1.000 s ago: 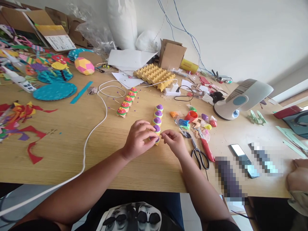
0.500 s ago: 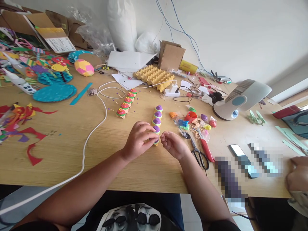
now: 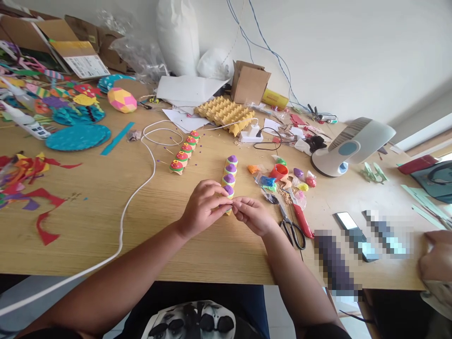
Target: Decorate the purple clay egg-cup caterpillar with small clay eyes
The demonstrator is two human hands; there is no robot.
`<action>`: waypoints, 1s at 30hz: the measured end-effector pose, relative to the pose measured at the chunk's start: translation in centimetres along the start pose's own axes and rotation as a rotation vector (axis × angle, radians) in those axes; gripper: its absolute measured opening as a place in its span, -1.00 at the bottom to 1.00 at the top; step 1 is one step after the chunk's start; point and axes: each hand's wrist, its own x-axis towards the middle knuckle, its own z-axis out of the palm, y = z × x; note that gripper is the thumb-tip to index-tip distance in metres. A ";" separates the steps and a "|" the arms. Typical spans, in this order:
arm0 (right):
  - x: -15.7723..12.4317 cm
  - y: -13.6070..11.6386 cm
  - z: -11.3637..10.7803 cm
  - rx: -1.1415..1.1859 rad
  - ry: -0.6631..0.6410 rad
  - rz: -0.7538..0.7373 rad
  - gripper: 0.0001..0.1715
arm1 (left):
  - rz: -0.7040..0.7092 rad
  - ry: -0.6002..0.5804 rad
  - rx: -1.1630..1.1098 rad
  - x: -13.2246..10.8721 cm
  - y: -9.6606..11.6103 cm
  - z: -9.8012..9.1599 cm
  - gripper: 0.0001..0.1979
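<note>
A strip of egg carton point(image 3: 230, 169) with yellow-green sides and purple clay tops points away from me on the table. My left hand point(image 3: 203, 207) is closed at its near end, the fingers and thumb on the last cup and partly hiding it. From the right, my right hand point(image 3: 254, 215) meets the left fingertips over that cup. Its thumb and forefinger are pinched together; whatever is between them is too small to make out. A second egg carton strip point(image 3: 183, 153), green and red with yellow rings, stands farther left with pins around it.
Bagged coloured clay point(image 3: 268, 181), a red cup point(image 3: 280, 172), scissors point(image 3: 292, 228) and a red-handled tool point(image 3: 302, 221) lie right of the strip. A white cable point(image 3: 122, 226) crosses the left side. Behind are an egg tray point(image 3: 225, 113) and a fan point(image 3: 353, 146). Another person's arm point(image 3: 438, 256) rests far right.
My right hand has moved left, and its fingertips now meet those of my left hand at the near cup. The left hand stays in nearly the same place.
</note>
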 end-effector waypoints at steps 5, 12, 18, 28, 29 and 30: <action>0.2 0.4 0.0 -0.038 -0.007 -0.004 -0.56 | -0.005 -0.031 0.008 -0.1 -0.1 0.1 -0.83; 0.4 0.2 0.0 -0.021 0.002 -0.020 -0.58 | -0.018 -0.057 0.006 -0.1 0.0 0.1 -0.77; 0.3 0.1 0.0 0.017 -0.026 -0.026 -0.58 | -0.026 -0.043 0.008 -0.1 -0.1 0.1 -0.79; 0.3 -0.5 0.0 0.125 0.007 -0.053 -0.61 | -0.035 -0.067 -0.006 -0.1 -0.1 0.3 -0.76; 0.3 -0.5 0.0 0.136 -0.002 -0.049 -0.60 | -0.039 -0.068 -0.005 -0.2 -0.1 0.3 -0.76; 0.3 -0.6 0.0 0.143 -0.013 -0.045 -0.58 | -0.043 -0.071 -0.005 -0.2 -0.1 0.3 -0.77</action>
